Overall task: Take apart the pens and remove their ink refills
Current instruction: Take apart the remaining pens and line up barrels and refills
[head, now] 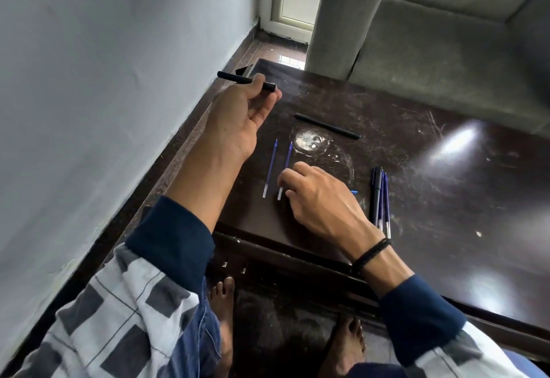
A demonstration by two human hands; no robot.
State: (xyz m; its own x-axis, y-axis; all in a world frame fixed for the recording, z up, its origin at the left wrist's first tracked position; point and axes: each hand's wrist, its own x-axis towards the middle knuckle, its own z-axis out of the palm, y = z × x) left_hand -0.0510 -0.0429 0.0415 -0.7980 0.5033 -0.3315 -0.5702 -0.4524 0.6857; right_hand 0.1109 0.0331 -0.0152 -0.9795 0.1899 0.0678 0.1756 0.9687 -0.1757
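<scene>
A barrel (235, 78) is pinched in the left hand (238, 115) near the table (446, 184) edge; loosened, it could be dropped off. A refill (288, 154) is touched by the bent right hand (321, 196), grip unclear, and could be rolled away

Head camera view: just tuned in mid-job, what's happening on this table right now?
A person's left hand holds a black pen barrel up over the far-left corner of the table. The right hand touches one blue refill, which lies beside a second blue refill; whether it pinches it is unclear. Another black barrel lies beyond them, and a cluster of pens waits on the right.
</scene>
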